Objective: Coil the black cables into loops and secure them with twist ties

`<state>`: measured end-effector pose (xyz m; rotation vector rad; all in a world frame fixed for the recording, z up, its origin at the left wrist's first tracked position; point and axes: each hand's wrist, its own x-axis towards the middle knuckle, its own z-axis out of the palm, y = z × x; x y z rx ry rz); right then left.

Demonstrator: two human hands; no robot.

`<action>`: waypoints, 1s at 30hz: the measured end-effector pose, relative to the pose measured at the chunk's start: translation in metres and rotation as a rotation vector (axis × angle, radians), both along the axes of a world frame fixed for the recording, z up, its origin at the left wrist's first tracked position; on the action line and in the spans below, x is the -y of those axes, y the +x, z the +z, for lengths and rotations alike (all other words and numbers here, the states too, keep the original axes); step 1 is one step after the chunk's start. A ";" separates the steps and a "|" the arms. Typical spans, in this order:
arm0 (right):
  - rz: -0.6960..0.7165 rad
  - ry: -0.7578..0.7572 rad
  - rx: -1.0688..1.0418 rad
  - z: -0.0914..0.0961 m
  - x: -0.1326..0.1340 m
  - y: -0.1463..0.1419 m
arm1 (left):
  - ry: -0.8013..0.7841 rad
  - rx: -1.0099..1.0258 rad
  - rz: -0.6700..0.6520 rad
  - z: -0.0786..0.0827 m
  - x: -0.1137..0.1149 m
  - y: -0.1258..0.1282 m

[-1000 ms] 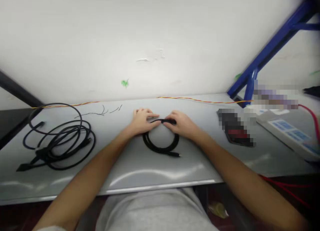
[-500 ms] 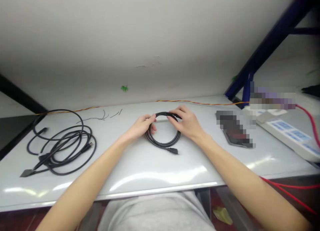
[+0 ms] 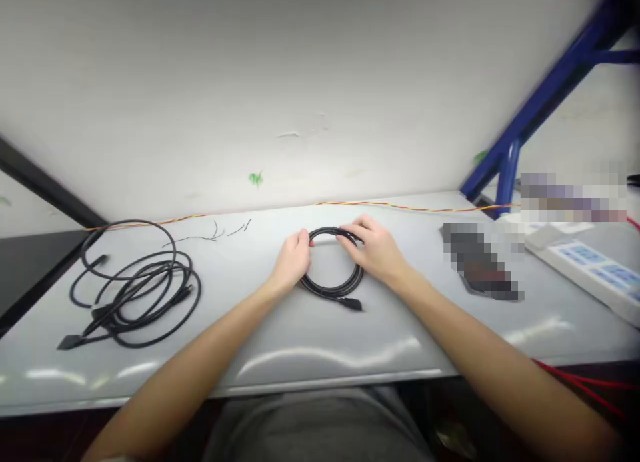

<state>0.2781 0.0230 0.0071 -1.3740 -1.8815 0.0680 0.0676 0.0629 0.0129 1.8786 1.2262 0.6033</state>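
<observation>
A black cable is wound into a round coil on the grey tabletop, with one dark plug end pointing right at its near side. My left hand grips the coil's left side, its fingers curled round the strands and partly hidden. On the upper right, my right hand holds the same coil between thumb and fingers. A loose tangle of black cables with several connectors lies to the left, apart from my hands.
A pixelated dark flat object lies to the right, beside a white power strip. A red and yellow twisted wire runs along the wall. Thin black ties lie behind. A blue metal post stands at right, with red cables below.
My left hand has turned and its fingers have closed further round the coil's left side. The right hand keeps its hold. The whole view has shifted slightly.
</observation>
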 end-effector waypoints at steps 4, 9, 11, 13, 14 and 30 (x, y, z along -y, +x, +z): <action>0.046 -0.033 0.054 -0.004 -0.007 0.010 | -0.047 -0.033 -0.018 0.017 -0.002 -0.014; 0.188 -0.070 0.177 -0.008 -0.019 0.017 | 0.208 -0.277 -0.269 0.044 -0.004 -0.043; 0.238 -0.089 0.244 -0.007 -0.023 0.017 | 0.343 -0.297 -0.414 0.051 -0.002 -0.051; 0.269 -0.103 0.262 -0.004 -0.024 0.018 | 0.404 -0.284 -0.572 0.054 0.002 -0.053; 0.279 -0.108 0.252 -0.001 -0.024 0.018 | 0.423 -0.280 -0.641 0.053 0.006 -0.053; -0.033 0.096 -0.260 0.047 -0.007 0.062 | 0.834 -0.326 -0.701 0.022 0.034 -0.028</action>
